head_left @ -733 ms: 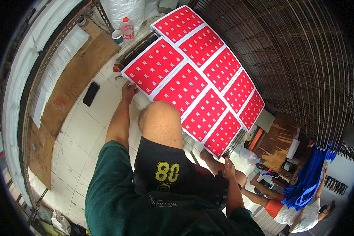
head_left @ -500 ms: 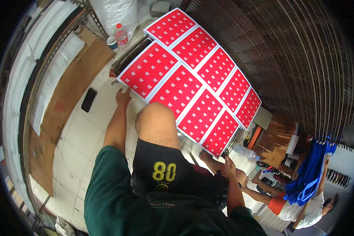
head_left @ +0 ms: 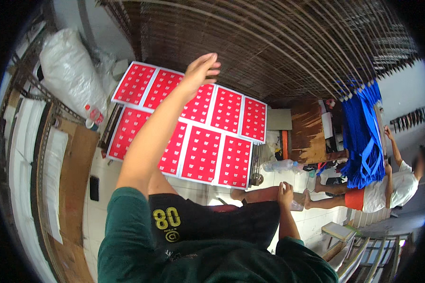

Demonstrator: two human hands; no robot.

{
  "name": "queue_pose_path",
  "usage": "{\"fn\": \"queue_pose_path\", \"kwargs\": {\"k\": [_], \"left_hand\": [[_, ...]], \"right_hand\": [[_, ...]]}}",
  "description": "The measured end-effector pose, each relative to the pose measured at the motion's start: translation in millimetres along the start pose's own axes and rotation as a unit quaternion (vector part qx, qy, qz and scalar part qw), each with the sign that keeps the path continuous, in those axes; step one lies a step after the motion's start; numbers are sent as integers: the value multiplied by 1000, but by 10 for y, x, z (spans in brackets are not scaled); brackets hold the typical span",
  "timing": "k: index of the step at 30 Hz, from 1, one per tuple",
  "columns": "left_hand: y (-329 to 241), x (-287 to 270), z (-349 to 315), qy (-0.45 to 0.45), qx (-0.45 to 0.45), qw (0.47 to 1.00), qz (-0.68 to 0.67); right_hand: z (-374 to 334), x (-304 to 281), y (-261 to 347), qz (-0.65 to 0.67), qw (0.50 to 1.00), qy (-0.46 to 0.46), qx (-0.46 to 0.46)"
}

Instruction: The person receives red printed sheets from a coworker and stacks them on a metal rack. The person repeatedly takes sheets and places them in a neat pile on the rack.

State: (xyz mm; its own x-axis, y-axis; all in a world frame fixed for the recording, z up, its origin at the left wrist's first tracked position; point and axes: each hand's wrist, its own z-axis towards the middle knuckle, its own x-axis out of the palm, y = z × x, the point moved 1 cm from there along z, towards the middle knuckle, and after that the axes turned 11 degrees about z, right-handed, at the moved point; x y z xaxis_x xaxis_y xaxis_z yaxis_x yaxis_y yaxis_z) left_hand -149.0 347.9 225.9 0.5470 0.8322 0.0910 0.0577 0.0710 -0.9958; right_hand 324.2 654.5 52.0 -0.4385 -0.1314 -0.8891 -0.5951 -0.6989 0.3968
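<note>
While left hand [head_left: 199,75] is outstretched, right hand [head_left: 285,194] curls.

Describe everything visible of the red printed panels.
The red printed panels, apparently nine, look thin, smooth and paper-like, with white borders and rows of small white marks. They lie flat in two rows, five behind, four in front, before the dark wire rack. The left forearm crosses above, hiding parts; neither left hand nor right hand visibly touches them. Whether they share one sheet is unclear.
</note>
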Motion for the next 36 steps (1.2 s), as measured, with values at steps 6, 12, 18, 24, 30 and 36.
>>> {"fn": "queue_pose_path", "kwargs": {"k": [6,12,18,24,30,36], "left_hand": [[-537,607,996,-23,43,960,-277],[-477,877,971,-206,48,937,-277],[487,1187,-476,-379,4,893,-242],[1740,1055,-1588,-496,-204,806,-250],[3219,763,-1872,-520,-375,721,-264],[4486,414,-1967,-438,-399,757,-275]], "right_hand": [[-52,-125,148,113,985,-11,130],[-11,-162,-154,127,976,-57,169],[29,-93,-336,127,966,-54,217],[59,-8,-564,141,968,-40,201],[115,5,-406,168,964,-56,198],[127,-147,-452,283,938,-129,156]]}}
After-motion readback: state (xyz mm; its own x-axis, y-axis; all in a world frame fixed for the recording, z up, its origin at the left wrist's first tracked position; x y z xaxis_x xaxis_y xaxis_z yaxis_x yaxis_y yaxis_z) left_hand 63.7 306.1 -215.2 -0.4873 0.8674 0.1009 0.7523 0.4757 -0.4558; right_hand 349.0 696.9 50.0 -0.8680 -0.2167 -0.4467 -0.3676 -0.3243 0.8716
